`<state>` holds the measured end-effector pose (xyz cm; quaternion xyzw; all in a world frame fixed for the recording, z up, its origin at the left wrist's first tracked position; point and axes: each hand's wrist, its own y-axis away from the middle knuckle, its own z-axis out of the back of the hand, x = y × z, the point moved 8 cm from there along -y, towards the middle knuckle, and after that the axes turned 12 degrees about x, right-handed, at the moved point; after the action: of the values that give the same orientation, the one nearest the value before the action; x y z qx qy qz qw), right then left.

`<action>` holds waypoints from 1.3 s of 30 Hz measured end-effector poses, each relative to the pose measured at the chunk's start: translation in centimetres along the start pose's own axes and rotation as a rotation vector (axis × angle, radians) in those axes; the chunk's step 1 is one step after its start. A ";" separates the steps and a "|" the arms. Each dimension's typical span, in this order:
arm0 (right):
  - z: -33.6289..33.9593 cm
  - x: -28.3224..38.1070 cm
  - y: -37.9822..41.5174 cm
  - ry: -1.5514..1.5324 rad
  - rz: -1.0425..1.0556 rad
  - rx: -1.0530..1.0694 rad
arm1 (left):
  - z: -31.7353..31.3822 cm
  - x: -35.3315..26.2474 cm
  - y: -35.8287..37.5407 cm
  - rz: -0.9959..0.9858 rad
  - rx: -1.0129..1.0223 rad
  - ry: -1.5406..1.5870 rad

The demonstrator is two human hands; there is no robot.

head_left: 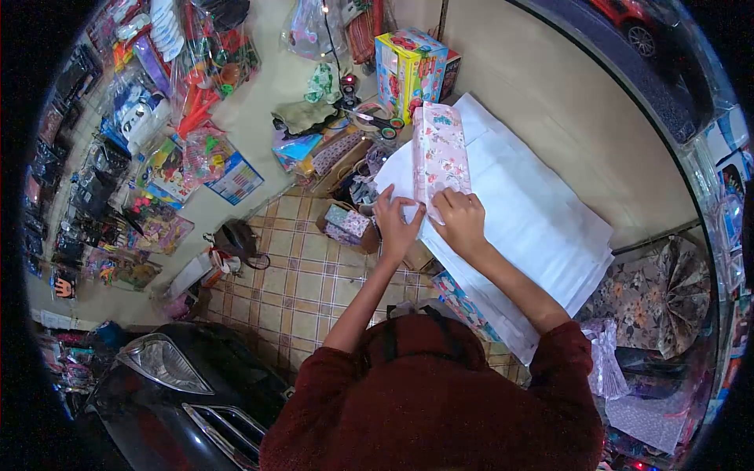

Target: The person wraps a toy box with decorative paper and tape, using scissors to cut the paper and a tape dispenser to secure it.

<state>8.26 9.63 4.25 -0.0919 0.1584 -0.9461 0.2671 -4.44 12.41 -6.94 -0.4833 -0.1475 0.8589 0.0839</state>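
A long, flat-sided package in pink floral wrapping paper [441, 149] lies on a stack of large white paper sheets [534, 212]. My left hand [399, 224] is at the package's near left corner, thumb and a finger drawn together at the paper's edge. Curled over the near end, the fingers of my right hand [459, 222] press on the floral paper close to my left thumb. Past the package's far left side lie scissors [385, 123] with dark and orange handles, beside a roll of tape [366, 115].
A colourful yellow and blue box [410, 71] stands behind the package. An open carton [347, 226] with patterned packets sits on the tiled floor [294, 267] to the left. Bagged toys [200, 86] hang on the left wall. A black vehicle front [181, 392] is at lower left.
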 end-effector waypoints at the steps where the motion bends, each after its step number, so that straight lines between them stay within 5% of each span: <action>1: 0.4 0.2 -0.1 0.018 0.001 -0.026 | 0.7 -0.6 -0.2 -0.041 -0.031 0.030; 3: 0.9 0.8 -0.4 -0.002 0.019 -0.059 | 2.1 -1.8 -0.5 -0.124 -0.088 0.091; 7: 0.1 1.1 -0.3 -0.069 0.050 -0.099 | 1.0 -2.4 -1.4 -0.243 0.192 -0.081; 22: -2.1 1.4 0.2 0.015 0.117 -0.282 | -0.5 -3.3 -0.1 -0.223 0.068 -0.034; 31: -2.8 0.6 0.1 -0.019 0.035 -0.187 | 0.2 -3.2 0.5 -0.225 0.070 -0.003; 39: -2.0 0.9 0.0 -0.034 0.048 -0.172 | 0.4 -2.4 1.3 -0.176 -0.128 -0.022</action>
<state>6.99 9.70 2.42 -0.1268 0.2366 -0.9206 0.2836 -3.52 10.46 -5.29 -0.4635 -0.2449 0.8421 0.1266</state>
